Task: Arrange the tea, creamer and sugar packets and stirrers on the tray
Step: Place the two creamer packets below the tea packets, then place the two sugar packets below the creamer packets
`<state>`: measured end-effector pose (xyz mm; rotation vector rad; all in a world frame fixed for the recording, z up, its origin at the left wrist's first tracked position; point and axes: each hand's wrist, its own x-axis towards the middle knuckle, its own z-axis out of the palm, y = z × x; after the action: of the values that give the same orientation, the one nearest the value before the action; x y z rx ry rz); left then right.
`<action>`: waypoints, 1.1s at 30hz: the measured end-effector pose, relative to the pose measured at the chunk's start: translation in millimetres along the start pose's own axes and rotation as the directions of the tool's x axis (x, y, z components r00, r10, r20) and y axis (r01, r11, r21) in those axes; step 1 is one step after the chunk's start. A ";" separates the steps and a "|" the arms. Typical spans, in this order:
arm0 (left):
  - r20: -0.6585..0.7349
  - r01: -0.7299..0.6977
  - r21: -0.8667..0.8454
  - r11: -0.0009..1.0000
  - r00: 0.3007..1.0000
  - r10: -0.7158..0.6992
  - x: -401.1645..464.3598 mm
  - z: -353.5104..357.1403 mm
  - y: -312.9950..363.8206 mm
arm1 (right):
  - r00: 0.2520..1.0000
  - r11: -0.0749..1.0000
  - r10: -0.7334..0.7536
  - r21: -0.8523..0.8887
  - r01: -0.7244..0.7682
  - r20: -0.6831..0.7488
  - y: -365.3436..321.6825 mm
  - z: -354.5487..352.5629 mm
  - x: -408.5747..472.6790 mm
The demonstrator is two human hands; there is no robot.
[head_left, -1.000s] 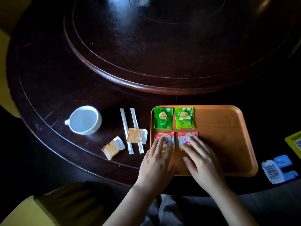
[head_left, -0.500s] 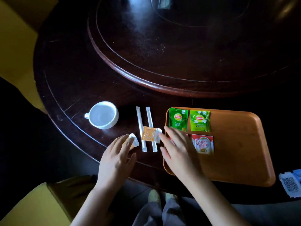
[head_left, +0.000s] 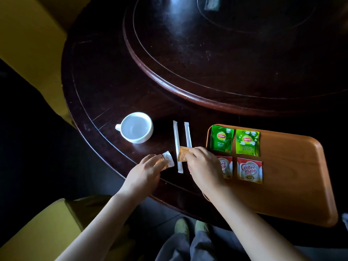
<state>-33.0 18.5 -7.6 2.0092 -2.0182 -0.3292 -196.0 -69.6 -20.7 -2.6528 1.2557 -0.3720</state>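
Observation:
An orange wooden tray (head_left: pixel 293 176) lies at the table's near right edge. Two green Lipton tea packets (head_left: pixel 221 138) (head_left: pixel 247 142) lie at its far left, with two red Coffee-mate creamer packets (head_left: pixel 249 170) (head_left: pixel 226 166) below them. Left of the tray, two white wrapped stirrers (head_left: pixel 176 142) (head_left: pixel 187 133) lie side by side. My right hand (head_left: pixel 204 166) pinches an orange sugar packet (head_left: pixel 182 156) that rests across the stirrers. My left hand (head_left: pixel 146 173) grips a second orange-and-white sugar packet (head_left: pixel 168 161) on the table.
An empty white cup (head_left: pixel 136 127) stands left of the stirrers. A large dark turntable (head_left: pixel 226 53) fills the table's middle behind everything. Yellow chairs (head_left: pixel 33 44) stand at the left, and my knees and shoes show below the table edge.
Both hands left the creamer packets on the tray and moved left. Each has closed its fingers on a sugar packet. The camera has swung left.

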 end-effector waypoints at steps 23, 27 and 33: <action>-0.269 0.132 -0.216 0.967 0.944 -0.189 -9.5 19.6 22.8 | 0.905 0.933 0.208 0.352 -0.070 -0.370 31.0 -26.4 -86.7; -0.286 -0.118 -0.227 0.967 0.957 0.050 -11.3 27.6 70.1 | 0.889 0.944 0.251 0.299 -0.138 -0.382 55.6 -26.2 -122.5; -0.166 -0.331 -0.205 0.921 0.939 0.301 2.5 55.7 122.0 | 0.895 0.960 0.253 0.212 -0.185 -0.366 81.4 -19.1 -156.3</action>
<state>-166.8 15.4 -17.1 1.4962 -2.0710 -0.3333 -356.8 -0.1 -47.3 -2.3268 1.5352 -0.9634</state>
